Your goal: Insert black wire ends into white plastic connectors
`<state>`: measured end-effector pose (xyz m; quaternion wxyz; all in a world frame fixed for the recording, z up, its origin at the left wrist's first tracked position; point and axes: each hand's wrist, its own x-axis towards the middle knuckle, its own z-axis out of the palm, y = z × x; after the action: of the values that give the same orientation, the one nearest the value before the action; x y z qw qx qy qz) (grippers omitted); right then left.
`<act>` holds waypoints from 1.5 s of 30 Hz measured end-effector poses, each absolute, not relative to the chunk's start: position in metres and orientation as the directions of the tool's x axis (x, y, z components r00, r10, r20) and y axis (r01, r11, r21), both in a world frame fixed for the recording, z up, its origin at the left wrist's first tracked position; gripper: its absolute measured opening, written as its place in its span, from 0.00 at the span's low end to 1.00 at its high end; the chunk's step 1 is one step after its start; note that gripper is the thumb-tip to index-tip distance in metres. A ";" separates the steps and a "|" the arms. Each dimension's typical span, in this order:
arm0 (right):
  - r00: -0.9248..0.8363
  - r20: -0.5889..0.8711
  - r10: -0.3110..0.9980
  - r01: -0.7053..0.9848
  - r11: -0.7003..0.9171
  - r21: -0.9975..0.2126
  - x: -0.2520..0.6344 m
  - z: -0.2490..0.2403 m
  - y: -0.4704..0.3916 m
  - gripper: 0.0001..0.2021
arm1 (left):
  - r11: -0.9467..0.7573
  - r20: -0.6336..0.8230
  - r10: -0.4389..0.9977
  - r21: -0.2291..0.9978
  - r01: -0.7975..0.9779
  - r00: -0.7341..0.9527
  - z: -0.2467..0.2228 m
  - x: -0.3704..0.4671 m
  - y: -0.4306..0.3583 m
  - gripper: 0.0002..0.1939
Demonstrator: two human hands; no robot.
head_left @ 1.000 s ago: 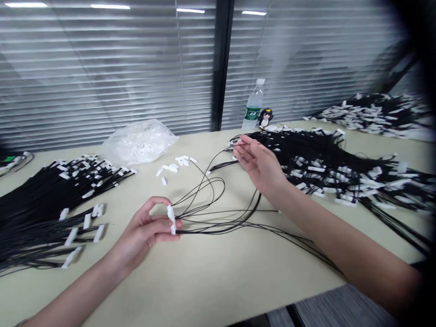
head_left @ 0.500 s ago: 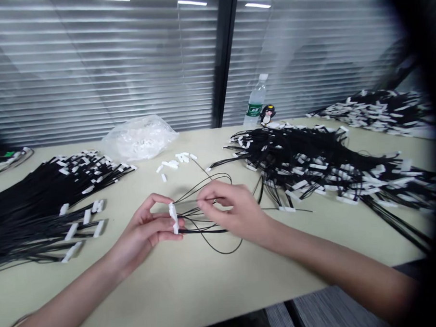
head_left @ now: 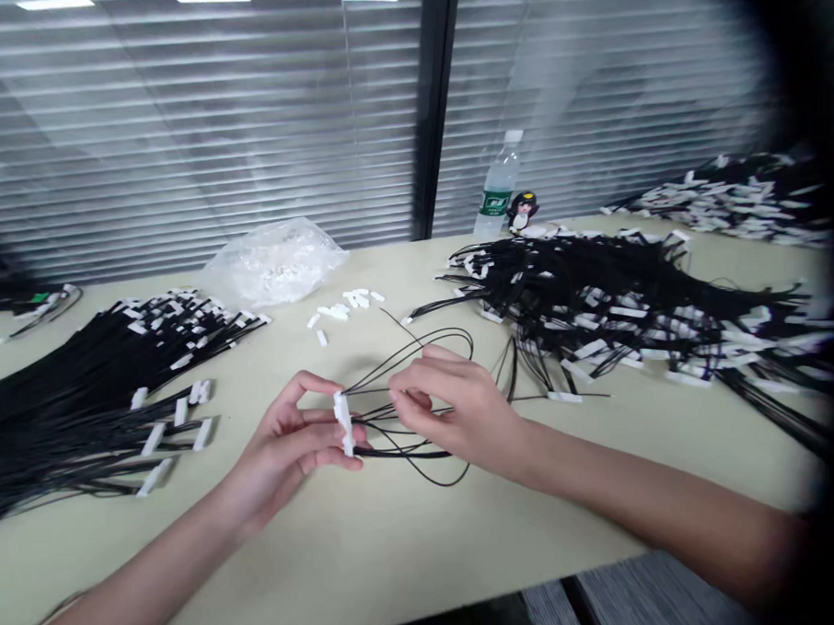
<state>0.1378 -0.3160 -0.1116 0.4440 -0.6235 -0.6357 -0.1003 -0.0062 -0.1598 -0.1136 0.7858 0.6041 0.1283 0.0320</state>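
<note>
The left hand (head_left: pixel 291 438) holds a white connector (head_left: pixel 344 424) upright between its fingers and thumb, just above the table (head_left: pixel 283 576) near the middle of the view. The right hand (head_left: pixel 466 407) is just beside it, thumb and forefinger pinching a thin black wire (head_left: pixel 373 390). That wire runs from the fingertips toward the upper part of the connector; whether its end sits inside, I cannot tell. More black wires (head_left: pixel 409 455) leave the connector's right side, some looping above and below the right hand, others passing behind it.

Beyond the hands, small white pieces (head_left: pixel 338 311) lie scattered on the table, and behind them rests a clear bag (head_left: pixel 277 263) with white bits inside. To the left spreads a pile of black cables (head_left: pixel 54 393) with white ends, several of them near the left forearm. To the right is a tangled heap (head_left: pixel 567 269) of similar cables, and another stack (head_left: pixel 730 202) lies farther back at the right.

Behind the heap stand a bottle (head_left: pixel 498 185) with a green label and, just beside it, a penguin figure (head_left: pixel 522 213). Blinds (head_left: pixel 208 128) cover the back, divided by a dark post (head_left: pixel 439 109).
</note>
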 end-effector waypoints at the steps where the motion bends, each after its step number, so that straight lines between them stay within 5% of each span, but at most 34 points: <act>1: 0.161 0.709 0.687 0.888 0.213 -0.408 0.138 -0.112 -0.316 0.05 | 0.263 -0.161 0.204 0.959 0.105 0.966 -0.114 -0.006 -0.160 0.15; 16: -0.004 0.775 0.632 0.982 0.150 -0.118 0.143 -0.114 -0.318 0.03 | 0.268 -0.150 0.201 0.959 0.093 0.968 -0.116 -0.006 -0.158 0.15; 45: -0.036 0.790 0.612 0.991 0.122 -0.050 0.140 -0.108 -0.321 0.05 | 0.262 -0.132 0.185 0.962 0.080 0.974 -0.118 -0.007 -0.157 0.14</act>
<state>0.1401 -0.3206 -0.1077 0.3447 -0.6028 -0.6650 -0.2749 -0.0069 -0.1575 -0.1176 0.7868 0.6065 0.1096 0.0334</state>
